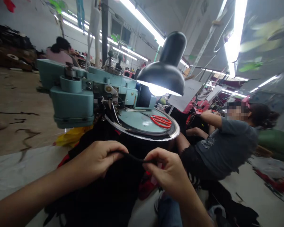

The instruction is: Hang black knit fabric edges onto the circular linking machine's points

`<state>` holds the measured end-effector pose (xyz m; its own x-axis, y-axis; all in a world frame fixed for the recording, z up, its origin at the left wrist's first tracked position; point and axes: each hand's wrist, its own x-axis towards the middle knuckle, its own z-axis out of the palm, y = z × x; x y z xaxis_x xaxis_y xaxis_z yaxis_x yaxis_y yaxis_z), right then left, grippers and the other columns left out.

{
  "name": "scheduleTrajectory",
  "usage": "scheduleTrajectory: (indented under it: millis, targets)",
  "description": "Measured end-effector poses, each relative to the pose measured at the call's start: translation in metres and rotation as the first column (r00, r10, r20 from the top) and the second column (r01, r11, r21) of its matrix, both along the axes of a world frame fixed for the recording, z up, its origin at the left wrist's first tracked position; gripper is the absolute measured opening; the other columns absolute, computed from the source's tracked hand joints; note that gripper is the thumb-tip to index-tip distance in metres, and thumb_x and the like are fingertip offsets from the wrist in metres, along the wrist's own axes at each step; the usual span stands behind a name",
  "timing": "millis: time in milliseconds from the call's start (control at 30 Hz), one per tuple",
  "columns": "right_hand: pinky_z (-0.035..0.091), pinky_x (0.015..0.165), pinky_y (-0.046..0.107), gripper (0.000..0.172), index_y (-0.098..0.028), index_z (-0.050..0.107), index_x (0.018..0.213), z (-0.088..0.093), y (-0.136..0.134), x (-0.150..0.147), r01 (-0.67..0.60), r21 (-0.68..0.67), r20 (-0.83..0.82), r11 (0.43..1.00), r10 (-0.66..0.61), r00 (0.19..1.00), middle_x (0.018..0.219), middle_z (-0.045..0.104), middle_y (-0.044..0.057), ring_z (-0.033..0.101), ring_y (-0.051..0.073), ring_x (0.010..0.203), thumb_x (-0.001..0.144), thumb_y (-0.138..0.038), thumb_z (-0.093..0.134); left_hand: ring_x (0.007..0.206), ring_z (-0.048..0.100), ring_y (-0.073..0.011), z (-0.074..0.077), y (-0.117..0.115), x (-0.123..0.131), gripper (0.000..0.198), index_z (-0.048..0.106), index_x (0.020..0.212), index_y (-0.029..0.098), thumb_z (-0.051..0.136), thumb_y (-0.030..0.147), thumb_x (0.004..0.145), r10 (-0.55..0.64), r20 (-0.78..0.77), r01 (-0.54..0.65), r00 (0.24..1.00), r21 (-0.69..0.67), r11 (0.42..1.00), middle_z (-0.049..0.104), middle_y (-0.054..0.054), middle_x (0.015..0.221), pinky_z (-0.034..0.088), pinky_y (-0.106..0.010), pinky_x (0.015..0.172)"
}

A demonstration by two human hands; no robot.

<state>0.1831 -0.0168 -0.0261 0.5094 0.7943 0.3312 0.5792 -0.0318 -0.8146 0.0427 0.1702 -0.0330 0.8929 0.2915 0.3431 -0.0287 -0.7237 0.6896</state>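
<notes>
Both my hands hold the edge of a black fabric piece (135, 158) in front of the round machine. My left hand (100, 157) pinches it between thumb and fingers. A short stretch away, my right hand (167, 168) pinches the same edge, which sags slightly between them. Dark cloth hangs below and merges with the black area over my lap. Just beyond is the teal linking machine (73, 101), whose round dial has a toothed metal rim (142, 136). Red-handled scissors (161, 121) lie on the dial plate, apart from my hands.
A lit black lamp (164, 69) hangs low over the dial. Yellow cloth (71, 135) sits under the machine head at left. At right, a co-worker in a grey shirt (229, 142) sits close by. Another person in pink (59, 55) is behind the machine. Thread scraps lie on the floor.
</notes>
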Motion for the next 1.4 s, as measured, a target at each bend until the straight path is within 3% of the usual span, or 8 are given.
scheduleTrajectory:
  millis: [200, 400, 767, 933, 1033, 1100, 1233, 1400]
  targets:
    - [0.047, 0.065, 0.029, 0.02, -0.018, 0.076, 0.079, 0.006, 0.018, -0.02, 0.212, 0.234, 0.563, 0.949, -0.31, 0.766, 0.069, 0.074, 0.004, 0.068, 0.018, 0.064, 0.093, -0.029, 0.066, 0.061, 0.065, -0.0159, -0.009, 0.007, 0.012, 0.026, 0.076, 0.076, 0.018, 0.074, 0.044, 0.078, 0.142, 0.082, -0.119, 0.986, -0.241, 0.963, 0.071, -0.002, 0.067, 0.048, -0.02, 0.053]
    - [0.052, 0.078, 0.031, 0.012, -0.018, 0.076, 0.09, 0.014, 0.019, -0.013, 0.208, 0.366, 0.628, 0.907, -0.406, 0.664, 0.077, 0.077, 0.003, 0.07, 0.017, 0.068, 0.093, -0.019, 0.065, 0.036, 0.044, -0.0076, -0.016, 0.027, 0.019, 0.04, 0.07, 0.092, 0.016, 0.067, 0.056, 0.085, -0.198, 0.016, 0.159, 0.98, -0.659, 0.735, 0.052, 0.004, 0.046, 0.029, -0.013, 0.035]
    - [0.051, 0.089, 0.034, 0.01, -0.019, 0.075, 0.085, 0.017, 0.041, -0.012, 0.198, 0.405, 0.647, 0.893, -0.432, 0.629, 0.071, 0.076, -0.001, 0.065, 0.014, 0.06, 0.09, -0.02, 0.067, 0.048, 0.052, -0.0089, -0.016, 0.016, 0.034, 0.039, 0.073, 0.087, 0.015, 0.086, 0.043, 0.063, 0.049, 0.107, 0.067, 0.993, -0.858, 0.509, 0.065, -0.002, 0.068, 0.039, -0.017, 0.041]
    - [0.051, 0.08, 0.03, 0.012, -0.02, 0.076, 0.085, 0.021, 0.05, -0.01, 0.228, 0.403, 0.646, 0.887, -0.452, 0.616, 0.07, 0.074, 0.0, 0.064, 0.015, 0.062, 0.091, -0.021, 0.065, 0.039, 0.029, -0.0018, -0.021, 0.008, 0.041, 0.037, 0.068, 0.073, 0.013, 0.079, 0.048, 0.068, 0.097, 0.163, 0.092, 0.982, -0.856, 0.509, 0.048, 0.005, 0.054, 0.02, -0.015, 0.036]
    - [0.049, 0.075, 0.03, 0.017, -0.02, 0.075, 0.079, 0.024, 0.054, -0.012, 0.294, 0.35, 0.652, 0.89, -0.456, 0.606, 0.068, 0.072, 0.002, 0.064, 0.016, 0.064, 0.091, -0.023, 0.063, 0.044, 0.039, -0.0064, -0.023, 0.0, 0.042, 0.036, 0.066, 0.068, 0.014, 0.069, 0.047, 0.081, 0.317, 0.181, -0.123, 0.931, -0.662, 0.74, 0.052, 0.003, 0.055, 0.031, -0.019, 0.041]
    - [0.048, 0.072, 0.031, 0.02, -0.02, 0.074, 0.075, 0.024, 0.052, -0.012, 0.348, 0.318, 0.66, 0.882, -0.469, 0.587, 0.064, 0.069, 0.001, 0.062, 0.017, 0.061, 0.091, -0.025, 0.063, 0.056, 0.053, -0.0117, -0.023, -0.002, 0.037, 0.028, 0.07, 0.072, 0.015, 0.067, 0.039, 0.087, 0.471, 0.344, -0.384, 0.812, -0.293, 0.876, 0.062, -0.001, 0.064, 0.042, -0.023, 0.053]
    - [0.049, 0.071, 0.031, 0.02, -0.02, 0.071, 0.073, 0.011, 0.026, -0.003, 0.401, 0.312, 0.604, 0.861, -0.506, 0.616, 0.068, 0.069, 0.003, 0.064, 0.019, 0.067, 0.089, -0.033, 0.068, 0.091, 0.065, -0.0214, -0.011, 0.009, 0.025, 0.014, 0.076, 0.099, 0.025, 0.066, 0.024, 0.09, 0.181, 0.638, -0.556, 0.748, 0.455, 0.695, 0.072, -0.005, 0.103, 0.05, -0.034, 0.082]
    - [0.045, 0.049, 0.025, 0.022, -0.02, 0.068, 0.081, -0.029, -0.014, 0.025, 0.371, 0.102, 0.016, 0.923, -0.375, 0.927, 0.064, 0.065, 0.001, 0.059, 0.015, 0.05, 0.087, -0.041, 0.069, 0.094, 0.063, -0.0206, 0.019, 0.028, 0.024, 0.012, 0.073, 0.092, 0.016, 0.061, 0.018, 0.094, -0.133, 0.483, -0.294, 0.865, 0.704, 0.646, 0.07, -0.006, 0.097, 0.052, -0.034, 0.086]
